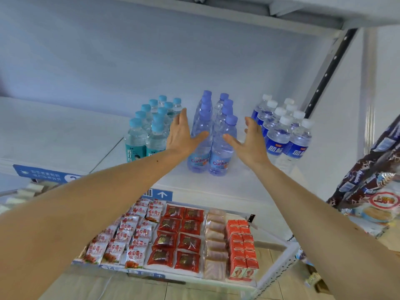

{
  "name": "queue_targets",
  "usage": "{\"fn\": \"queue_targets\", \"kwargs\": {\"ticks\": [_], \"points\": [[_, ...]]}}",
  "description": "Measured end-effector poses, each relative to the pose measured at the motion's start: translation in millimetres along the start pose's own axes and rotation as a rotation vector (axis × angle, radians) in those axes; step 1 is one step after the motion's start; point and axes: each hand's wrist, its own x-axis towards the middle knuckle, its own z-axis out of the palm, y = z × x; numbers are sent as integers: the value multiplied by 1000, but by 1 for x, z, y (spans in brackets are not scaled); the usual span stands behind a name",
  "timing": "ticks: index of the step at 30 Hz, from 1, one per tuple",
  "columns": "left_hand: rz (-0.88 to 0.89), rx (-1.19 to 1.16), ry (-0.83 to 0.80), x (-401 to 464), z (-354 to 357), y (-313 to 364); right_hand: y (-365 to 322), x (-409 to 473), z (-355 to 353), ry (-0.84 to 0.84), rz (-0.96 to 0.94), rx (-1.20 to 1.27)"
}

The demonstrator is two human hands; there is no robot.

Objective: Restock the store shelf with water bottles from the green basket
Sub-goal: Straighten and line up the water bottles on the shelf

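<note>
On the white shelf stand three groups of water bottles. Two rows of purple-capped bottles fill the middle. My left hand lies flat against their left side, fingers straight and thumb toward the front bottle. My right hand is held with straight fingers along their right side, thumb near the front right bottle. Teal-labelled bottles stand to the left, white-capped blue-labelled bottles to the right. The green basket is out of view.
The shelf below holds red snack packets, dark red packs, pale packs and small red cartons. Bagged goods hang at the right. A slotted upright post rises behind the right bottles. Another shelf board is overhead.
</note>
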Motion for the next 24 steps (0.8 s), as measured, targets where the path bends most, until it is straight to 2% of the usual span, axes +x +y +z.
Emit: {"fn": "queue_targets", "kwargs": {"ticks": [7, 15, 21, 24], "points": [[66, -7, -81, 38, -4, 19, -17, 34, 4, -108, 101, -42], [74, 84, -100, 46, 1, 13, -15, 43, 16, -62, 105, -129], [9, 85, -130, 46, -3, 16, -11, 50, 9, -141, 144, -118], [-41, 57, -151, 46, -9, 19, -14, 64, -4, -98, 175, -50]]}}
